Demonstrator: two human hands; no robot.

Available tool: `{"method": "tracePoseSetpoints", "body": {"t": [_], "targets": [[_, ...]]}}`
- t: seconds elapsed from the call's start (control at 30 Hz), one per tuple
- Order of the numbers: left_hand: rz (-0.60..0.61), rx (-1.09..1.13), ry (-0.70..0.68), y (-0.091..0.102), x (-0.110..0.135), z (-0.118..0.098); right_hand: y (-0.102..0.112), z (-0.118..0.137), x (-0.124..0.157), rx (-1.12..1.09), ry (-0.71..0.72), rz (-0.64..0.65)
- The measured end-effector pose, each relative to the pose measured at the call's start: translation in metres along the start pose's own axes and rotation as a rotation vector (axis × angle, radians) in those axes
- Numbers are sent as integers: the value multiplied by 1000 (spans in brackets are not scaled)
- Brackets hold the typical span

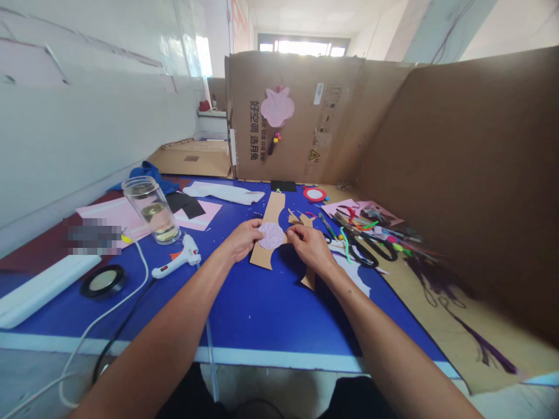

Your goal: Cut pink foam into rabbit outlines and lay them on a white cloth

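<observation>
Left hand point(241, 240) and right hand point(309, 247) reaching inward, grip closed on pink paper disc point(271, 235)

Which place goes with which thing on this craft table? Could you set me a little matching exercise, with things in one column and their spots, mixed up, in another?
Things
1. White hot-glue gun
2. Clear glass jar of yellowish liquid
3. Black-handled scissors
4. Pale pink cut-out flower shape

Spots
A. Fixed to the upright cardboard wall
B. Lying among coloured craft supplies
C. Standing upright beside a pink paper sheet
D. Lying on its side on the blue table top

Pairs: 1-D, 2-C, 3-B, 4-A
</observation>
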State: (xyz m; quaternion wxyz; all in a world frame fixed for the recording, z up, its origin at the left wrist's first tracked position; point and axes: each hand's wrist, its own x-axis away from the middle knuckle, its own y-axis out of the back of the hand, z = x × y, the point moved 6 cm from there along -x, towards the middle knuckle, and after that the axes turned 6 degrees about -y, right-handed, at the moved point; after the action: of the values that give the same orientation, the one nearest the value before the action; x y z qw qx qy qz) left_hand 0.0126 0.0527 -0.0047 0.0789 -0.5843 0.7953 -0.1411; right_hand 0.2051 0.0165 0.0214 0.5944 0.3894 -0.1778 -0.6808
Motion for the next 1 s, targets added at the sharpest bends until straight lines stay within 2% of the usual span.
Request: {"method": "tracePoseSetpoints", "body": {"t": [0.4, 0.57, 0.77, 1.0], "targets": [[5, 2, 8, -1, 1, 1, -3, 5, 1, -58, -32, 74], [27, 19, 12, -4, 1, 0, -4, 2, 1, -45, -47, 58], [-28, 55, 8, 1, -2, -1, -2, 1, 1, -50, -57, 33], [-10, -14, 41, -3, 3, -1, -3, 0, 0, -44, -48, 45]]}}
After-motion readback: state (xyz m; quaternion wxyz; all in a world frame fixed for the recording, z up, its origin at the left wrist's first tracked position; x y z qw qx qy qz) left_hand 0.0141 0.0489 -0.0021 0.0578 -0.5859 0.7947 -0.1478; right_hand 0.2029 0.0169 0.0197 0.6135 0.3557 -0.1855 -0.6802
